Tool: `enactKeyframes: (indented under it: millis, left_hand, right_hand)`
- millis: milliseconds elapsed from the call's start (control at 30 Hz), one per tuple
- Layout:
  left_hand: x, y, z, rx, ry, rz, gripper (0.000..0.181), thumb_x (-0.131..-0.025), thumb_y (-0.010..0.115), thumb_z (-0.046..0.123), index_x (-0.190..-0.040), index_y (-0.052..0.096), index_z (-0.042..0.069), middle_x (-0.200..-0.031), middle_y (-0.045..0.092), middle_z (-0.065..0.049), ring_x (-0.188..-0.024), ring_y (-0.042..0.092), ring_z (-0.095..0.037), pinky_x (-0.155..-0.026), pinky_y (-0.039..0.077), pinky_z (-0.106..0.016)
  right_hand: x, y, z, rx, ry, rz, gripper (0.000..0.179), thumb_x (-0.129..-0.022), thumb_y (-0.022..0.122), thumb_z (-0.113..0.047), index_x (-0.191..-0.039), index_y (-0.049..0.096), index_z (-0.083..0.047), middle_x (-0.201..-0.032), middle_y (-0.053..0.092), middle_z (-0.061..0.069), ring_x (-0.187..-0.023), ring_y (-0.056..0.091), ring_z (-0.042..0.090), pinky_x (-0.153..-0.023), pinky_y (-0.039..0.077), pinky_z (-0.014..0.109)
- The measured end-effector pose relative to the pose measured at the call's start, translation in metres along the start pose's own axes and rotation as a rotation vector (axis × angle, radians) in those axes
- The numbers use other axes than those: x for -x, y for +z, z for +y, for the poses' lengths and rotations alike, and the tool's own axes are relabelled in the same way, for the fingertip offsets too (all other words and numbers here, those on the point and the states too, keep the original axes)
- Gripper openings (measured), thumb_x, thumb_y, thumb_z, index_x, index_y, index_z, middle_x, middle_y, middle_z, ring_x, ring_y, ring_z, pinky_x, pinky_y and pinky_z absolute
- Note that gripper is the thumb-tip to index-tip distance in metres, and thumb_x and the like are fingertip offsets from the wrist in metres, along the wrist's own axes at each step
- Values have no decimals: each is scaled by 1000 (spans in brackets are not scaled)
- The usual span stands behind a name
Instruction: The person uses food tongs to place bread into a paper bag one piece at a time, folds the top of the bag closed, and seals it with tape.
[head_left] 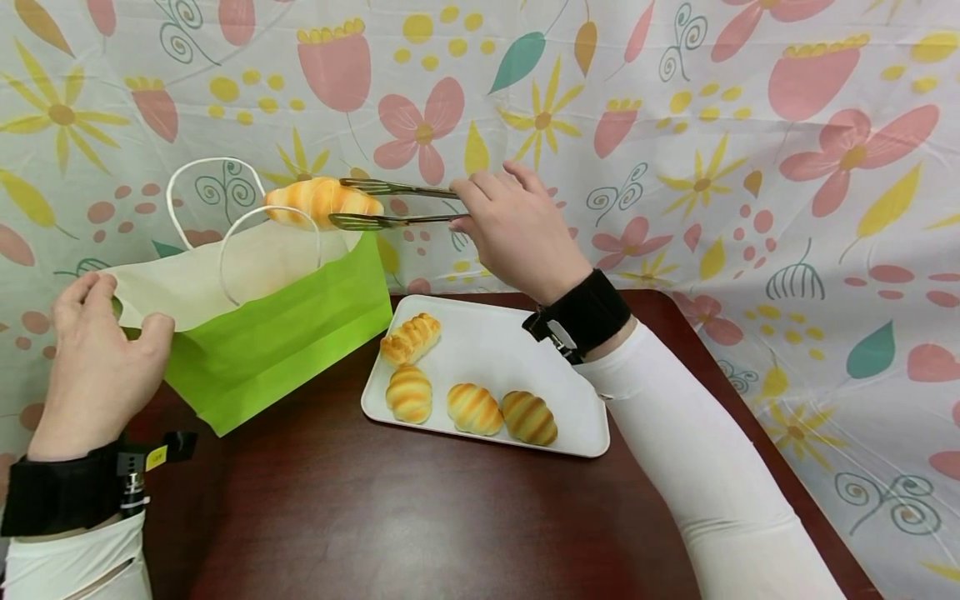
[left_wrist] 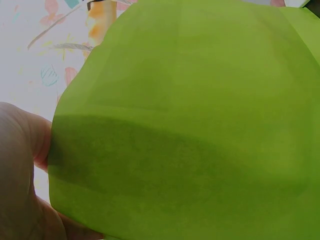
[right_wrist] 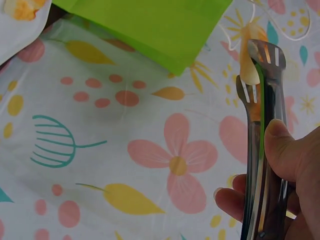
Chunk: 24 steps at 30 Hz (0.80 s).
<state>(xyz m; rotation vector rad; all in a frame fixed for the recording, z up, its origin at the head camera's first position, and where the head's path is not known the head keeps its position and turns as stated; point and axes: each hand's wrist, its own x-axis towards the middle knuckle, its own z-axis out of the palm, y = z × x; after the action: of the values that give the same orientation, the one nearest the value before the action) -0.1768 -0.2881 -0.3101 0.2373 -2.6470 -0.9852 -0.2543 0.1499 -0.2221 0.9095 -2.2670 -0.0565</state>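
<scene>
A green paper bag [head_left: 277, 350] with white cord handles stands on the left of the table, its mouth spread. My left hand [head_left: 105, 358] grips the bag's left edge; the left wrist view shows thumb and fingers at the paper's border. Metal tongs [right_wrist: 265, 150] are in my right hand [head_left: 517, 233], squeezed between thumb and fingers. Their tips pinch a long golden bread roll [head_left: 315, 200] above the bag's opening, beside the handles. The bag's inside bottom is hidden.
Right of the bag, a white tray [head_left: 495, 333] carries a braided bread [head_left: 411, 339], two striped yellow rolls [head_left: 475, 409] and a browner roll [head_left: 529, 417]. The dark red table [head_left: 390, 517] ends at a floral curtain [head_left: 735, 167] behind and to the right.
</scene>
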Motion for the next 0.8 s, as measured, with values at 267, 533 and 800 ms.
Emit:
enactKeyframes:
  millis: [267,533,800]
  left_hand:
    - [0,0,0,1,-1,1,81,-103,34,22,-172,9,-13,-182,-4,-27,-155,21,-65,-119,25,-78]
    - [1,0,1,-5,0,3,81,-103,34,22,-172,9,-13,-182,-5,-27,-156,21,-65,-120,25,-77]
    - [2,0,1,-10,-3,0,81,-104,34,23,-171,8,-14,-182,-5,-26,-154,24,-65,-120,26,-77]
  right_hand:
    - [-23,1,-2,61,-38,-17,29,-110,71,-19,-132,69,0,-111,69,14,-110,71,36,-131,30,52]
    - [-46,1,-10,105,-53,-101,35,-114,63,-22,-142,67,-1,-132,69,14,-124,67,36,-134,22,51]
    - [-66,7,-24,152,-99,-152,35,-115,62,-20,-146,65,-5,-140,65,12,-134,60,33,-136,15,49]
